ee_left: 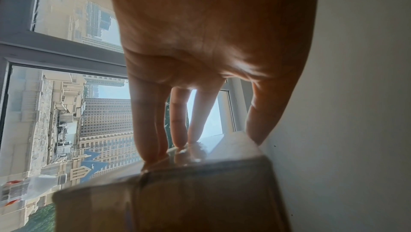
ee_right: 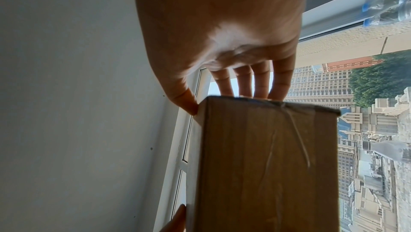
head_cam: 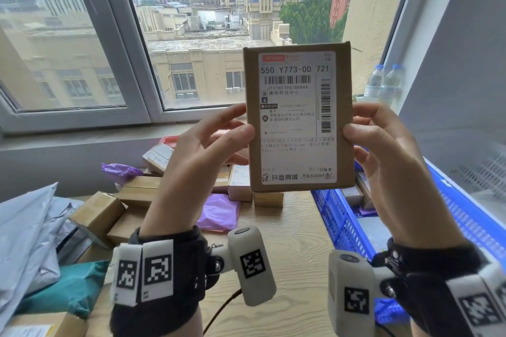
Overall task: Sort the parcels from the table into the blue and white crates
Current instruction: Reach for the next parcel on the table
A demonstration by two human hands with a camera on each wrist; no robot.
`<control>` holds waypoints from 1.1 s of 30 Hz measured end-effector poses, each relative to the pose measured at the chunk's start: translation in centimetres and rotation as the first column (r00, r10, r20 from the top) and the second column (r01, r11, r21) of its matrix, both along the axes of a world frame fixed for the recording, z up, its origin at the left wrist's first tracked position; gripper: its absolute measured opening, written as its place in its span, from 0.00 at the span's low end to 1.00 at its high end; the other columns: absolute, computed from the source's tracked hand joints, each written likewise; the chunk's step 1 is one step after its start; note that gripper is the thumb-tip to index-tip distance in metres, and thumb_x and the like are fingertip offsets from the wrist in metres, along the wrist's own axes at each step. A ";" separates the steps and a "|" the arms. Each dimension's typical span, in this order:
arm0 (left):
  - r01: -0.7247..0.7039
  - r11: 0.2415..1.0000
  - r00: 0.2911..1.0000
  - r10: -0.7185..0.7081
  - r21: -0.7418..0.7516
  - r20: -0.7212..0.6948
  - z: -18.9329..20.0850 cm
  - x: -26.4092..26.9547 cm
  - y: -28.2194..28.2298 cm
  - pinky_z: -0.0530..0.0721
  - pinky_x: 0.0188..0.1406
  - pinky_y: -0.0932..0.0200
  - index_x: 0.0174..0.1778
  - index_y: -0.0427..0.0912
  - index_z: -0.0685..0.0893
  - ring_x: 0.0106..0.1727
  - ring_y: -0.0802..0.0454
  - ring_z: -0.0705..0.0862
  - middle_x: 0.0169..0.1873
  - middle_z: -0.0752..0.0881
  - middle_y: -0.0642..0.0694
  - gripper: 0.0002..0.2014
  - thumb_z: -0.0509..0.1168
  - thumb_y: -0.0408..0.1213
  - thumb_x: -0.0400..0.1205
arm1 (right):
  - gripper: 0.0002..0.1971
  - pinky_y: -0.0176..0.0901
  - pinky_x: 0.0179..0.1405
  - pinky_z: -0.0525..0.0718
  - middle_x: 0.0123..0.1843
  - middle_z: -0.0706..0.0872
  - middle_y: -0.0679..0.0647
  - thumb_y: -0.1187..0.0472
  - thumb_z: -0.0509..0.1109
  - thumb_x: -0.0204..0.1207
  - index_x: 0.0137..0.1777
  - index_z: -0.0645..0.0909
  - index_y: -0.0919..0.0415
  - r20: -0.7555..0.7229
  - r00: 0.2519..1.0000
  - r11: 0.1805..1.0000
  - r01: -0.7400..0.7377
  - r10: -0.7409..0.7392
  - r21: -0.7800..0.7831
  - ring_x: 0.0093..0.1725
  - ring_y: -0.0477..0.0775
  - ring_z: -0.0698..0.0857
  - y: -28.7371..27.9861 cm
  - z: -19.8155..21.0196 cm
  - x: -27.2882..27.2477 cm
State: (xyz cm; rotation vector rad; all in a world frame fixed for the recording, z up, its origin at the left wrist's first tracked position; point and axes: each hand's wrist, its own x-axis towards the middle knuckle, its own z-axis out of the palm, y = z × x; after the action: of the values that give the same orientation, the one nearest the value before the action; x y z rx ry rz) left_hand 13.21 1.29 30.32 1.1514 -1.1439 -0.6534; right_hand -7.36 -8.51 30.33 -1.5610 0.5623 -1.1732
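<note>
A flat brown cardboard parcel (head_cam: 298, 117) with a white shipping label is held upright in front of the window, label facing me. My left hand (head_cam: 232, 131) pinches its left edge, thumb on the label side and fingers behind. My right hand (head_cam: 364, 134) pinches the right edge the same way. In the left wrist view the fingers (ee_left: 153, 130) press the taped parcel (ee_left: 200, 192). In the right wrist view the parcel's (ee_right: 262, 165) plain taped side shows, with fingers (ee_right: 278, 84) behind it. The blue crate (head_cam: 339, 216) stands low at the right, parcels inside it. No white crate is in view.
Below, the wooden table (head_cam: 295, 241) carries several cardboard boxes (head_cam: 98, 213), purple bags (head_cam: 219, 210), grey mailers (head_cam: 24, 227) and a teal bag (head_cam: 74, 287) on the left. Two water bottles (head_cam: 383, 85) stand on the window sill at the right.
</note>
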 end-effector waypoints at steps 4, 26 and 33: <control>0.026 1.000 1.000 -0.026 0.004 -0.006 -0.2 0.3 -0.4 0.86 0.49 0.61 0.70 0.49 0.83 0.60 0.48 0.88 0.59 0.89 0.44 0.25 0.69 0.46 0.76 | 0.15 0.47 0.53 0.80 0.51 0.89 0.51 0.57 0.65 0.73 0.59 0.80 0.57 0.007 1.000 1.000 0.007 -0.007 0.006 0.52 0.50 0.87 -0.1 -0.2 0.0; 0.469 0.854 0.883 -0.451 0.227 -0.129 -11.3 -14.1 -10.5 0.87 0.50 0.59 0.73 0.45 0.81 0.59 0.48 0.87 0.61 0.87 0.37 0.24 0.67 0.41 0.79 | 0.15 0.28 0.44 0.81 0.51 0.91 0.49 0.59 0.69 0.68 0.55 0.84 0.56 -0.098 0.839 0.790 0.539 -0.536 0.292 0.52 0.43 0.87 0.4 -10.4 -14.3; 0.517 0.798 0.854 -0.507 0.310 -0.120 -12.5 -25.3 -15.2 0.89 0.51 0.58 0.72 0.50 0.82 0.61 0.53 0.87 0.59 0.90 0.46 0.18 0.64 0.35 0.85 | 0.11 0.25 0.41 0.81 0.44 0.91 0.46 0.70 0.65 0.80 0.52 0.86 0.56 -0.140 0.777 0.708 0.621 -0.614 0.336 0.43 0.38 0.87 -2.9 -11.9 -24.9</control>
State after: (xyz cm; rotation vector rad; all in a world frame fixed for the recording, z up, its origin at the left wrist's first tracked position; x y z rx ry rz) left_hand -12.08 -13.93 17.85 1.1025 -1.3674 -1.3258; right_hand -32.27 -11.36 18.45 -1.0723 1.3181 -1.4402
